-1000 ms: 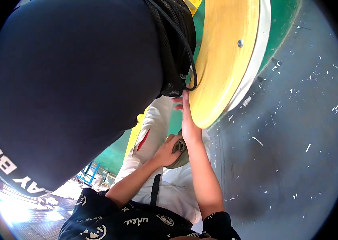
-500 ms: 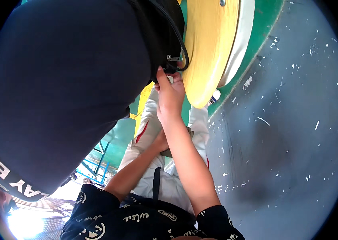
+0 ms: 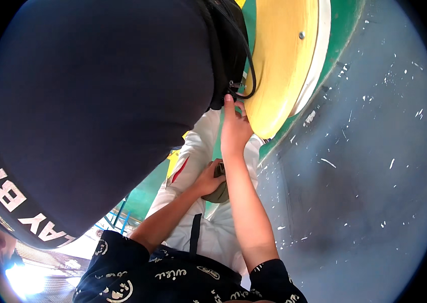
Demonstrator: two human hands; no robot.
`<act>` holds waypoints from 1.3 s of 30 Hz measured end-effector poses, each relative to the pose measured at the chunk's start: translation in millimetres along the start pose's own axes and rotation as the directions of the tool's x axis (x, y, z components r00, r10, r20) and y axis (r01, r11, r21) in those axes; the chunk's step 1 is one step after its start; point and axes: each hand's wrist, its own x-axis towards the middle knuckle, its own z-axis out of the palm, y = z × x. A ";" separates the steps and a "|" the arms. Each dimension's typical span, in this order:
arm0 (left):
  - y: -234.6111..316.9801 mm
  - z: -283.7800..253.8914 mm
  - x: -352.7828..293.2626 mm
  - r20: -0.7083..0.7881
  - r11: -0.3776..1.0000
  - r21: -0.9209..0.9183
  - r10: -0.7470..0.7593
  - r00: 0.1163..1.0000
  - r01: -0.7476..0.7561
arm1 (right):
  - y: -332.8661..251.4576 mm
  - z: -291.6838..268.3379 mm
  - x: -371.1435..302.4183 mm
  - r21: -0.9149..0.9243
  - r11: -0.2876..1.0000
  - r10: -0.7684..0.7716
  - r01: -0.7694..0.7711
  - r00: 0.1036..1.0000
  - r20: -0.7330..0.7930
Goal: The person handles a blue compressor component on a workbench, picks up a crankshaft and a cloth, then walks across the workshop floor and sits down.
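Observation:
A large dark navy cloth mass [image 3: 97, 96], with a white-lettered band, fills the left side. At its right edge is a black fabric part [image 3: 231, 40] with a metal zipper pull [image 3: 234, 85] and a looped black cord [image 3: 253, 76]. My right hand [image 3: 236, 131] reaches up to that fabric, its thumb and fingers closed on the edge just below the zipper pull. Lower down, my left hand [image 3: 209, 181] grips an olive-green cloth item [image 3: 217, 194] over my lap. My right forearm partly covers this item, and its exact kind cannot be made out.
A curved yellow wooden board [image 3: 281, 65] with a bolt and a white edge stands close right of my right hand. Grey floor [image 3: 350, 202] with white paint marks spreads on the right, bordered by green floor [image 3: 345, 20]. Blue metal framework [image 3: 120, 212] shows at lower left.
My right hand and the black fabric have shifted right in the picture, as has the yellow board. My left hand and the olive-green cloth item now show more fully beside my right forearm.

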 end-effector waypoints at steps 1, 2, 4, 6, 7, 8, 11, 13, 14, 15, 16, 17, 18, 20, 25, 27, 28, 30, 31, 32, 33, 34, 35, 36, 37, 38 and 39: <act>3.9 -1.8 -1.8 -0.007 1.000 0.019 -0.006 1.000 0.006 | -6.1 6.2 -5.1 0.044 0.997 -0.060 0.062 0.997 -0.038; 4.1 -2.4 -3.8 0.004 1.000 0.004 0.000 1.000 0.000 | -5.2 7.3 -7.8 0.062 0.997 -0.040 0.044 0.997 -0.061; 3.1 -6.8 -0.1 0.016 0.999 -0.023 0.025 1.000 -0.024 | 3.5 13.4 -7.6 0.108 0.994 -0.006 0.017 0.995 -0.095; -8.4 -5.8 2.3 -0.020 0.996 -0.017 0.082 0.996 -0.082 | -4.6 20.8 -17.1 0.277 0.958 0.108 -0.076 0.989 -0.102; -13.7 -5.9 3.4 -0.041 0.994 -0.013 0.112 0.993 -0.112 | -8.5 25.2 -20.3 0.189 0.981 0.084 -0.055 0.985 -0.149; -11.2 -7.2 2.5 -0.044 0.996 -0.052 0.074 0.996 -0.076 | -6.4 24.7 -21.3 0.095 0.995 0.051 -0.033 0.978 -0.201; -10.1 -15.3 1.4 -0.061 0.973 -0.228 0.000 0.998 -0.014 | -15.7 40.1 -20.9 0.156 0.987 0.092 -0.050 0.957 -0.275; -27.1 -14.2 1.4 -0.069 0.913 -0.407 0.004 0.998 -0.031 | 3.4 37.1 -15.5 0.046 0.997 -0.048 0.065 0.953 -0.299; -14.9 -22.4 -3.4 -0.106 0.888 -0.459 -0.043 0.993 -0.011 | 8.0 40.7 -15.4 0.051 0.993 -0.087 0.105 0.958 -0.274; 2.6 -31.3 -16.7 -0.139 0.858 -0.513 -0.092 0.986 0.007 | 10.8 44.1 -13.2 0.017 0.995 -0.088 0.096 0.958 -0.273; 12.6 -38.1 -28.8 -0.164 0.822 -0.570 -0.143 0.976 0.025 | 12.3 43.9 -12.3 -0.020 0.996 -0.089 0.087 0.957 -0.275; -50.1 -18.3 -11.4 -0.237 0.813 -0.574 -0.051 0.970 -0.097 | 14.7 38.5 -17.1 -0.061 0.994 -0.106 0.094 0.961 -0.255; -50.6 -17.9 -8.2 -0.245 0.773 -0.621 -0.032 0.969 -0.131 | 22.7 29.2 -3.9 -0.100 0.987 -0.145 0.125 0.963 -0.226; -55.9 -23.8 -19.2 -0.290 0.685 -0.702 -0.024 0.957 -0.195 | 22.3 20.7 1.0 -0.056 0.988 -0.151 0.144 0.980 -0.133; -21.8 -37.1 -73.0 -0.398 0.407 -0.865 -0.202 0.895 -0.293 | 11.2 -5.8 -8.5 -0.165 0.985 -0.028 0.039 0.997 0.070; -20.2 -38.9 -100.8 -0.390 0.343 -0.891 -0.240 0.889 -0.298 | 29.5 -45.2 -8.1 -0.308 0.947 0.002 0.093 0.956 0.294; -15.9 -39.9 -112.3 -0.391 0.312 -0.898 -0.240 0.889 -0.311 | 34.9 -70.6 -5.9 -0.381 0.907 0.013 0.176 0.895 0.445; -37.5 -24.0 -120.5 -0.413 0.270 -0.898 -0.243 0.877 -0.348 | 27.3 -124.2 -28.6 -0.609 0.738 0.266 0.291 0.705 0.658; -30.9 -17.5 -132.8 -0.407 0.154 -0.912 -0.221 0.886 -0.380 | 29.6 -171.6 -17.9 -0.672 0.620 0.356 0.405 0.618 0.701; -31.8 -23.5 -146.7 -0.406 0.057 -0.913 -0.201 0.891 -0.404 | 28.4 -205.8 -28.6 -0.678 0.425 0.412 0.600 0.538 0.735; -49.1 -16.9 -150.6 -0.413 -0.037 -0.901 -0.227 0.882 -0.431 | 37.9 -248.4 -23.2 -0.577 0.216 0.451 0.787 0.444 0.774; -75.6 -12.5 -145.5 -0.421 -0.129 -0.876 -0.268 0.867 -0.465 | 34.3 -280.7 -29.3 -0.576 0.140 0.580 0.805 0.405 0.707; -94.3 -18.5 -147.5 -0.418 -0.226 -0.853 -0.245 0.875 -0.471 | 28.4 -300.9 -54.8 -0.532 0.019 0.528 0.847 0.444 0.724; -100.5 -34.8 -163.2 -0.310 -0.334 -0.877 -0.156 0.938 -0.345 | 17.3 -321.9 -80.0 -0.509 -0.107 0.456 0.854 0.497 0.738; -107.3 -49.6 -181.3 -0.299 -0.404 -0.856 -0.123 0.946 -0.323 | 10.0 -334.5 -89.2 -0.683 -0.013 0.464 0.730 0.609 0.643; -115.0 -57.2 -197.4 -0.290 -0.476 -0.828 -0.088 0.953 -0.296 | 3.2 -344.2 -91.6 -0.819 0.078 0.485 0.569 0.696 0.530; -143.2 -57.3 -197.0 -0.368 -0.480 -0.793 -0.114 0.923 -0.375 | -8.1 -338.1 -88.1 -0.904 0.147 0.524 0.401 0.744 0.415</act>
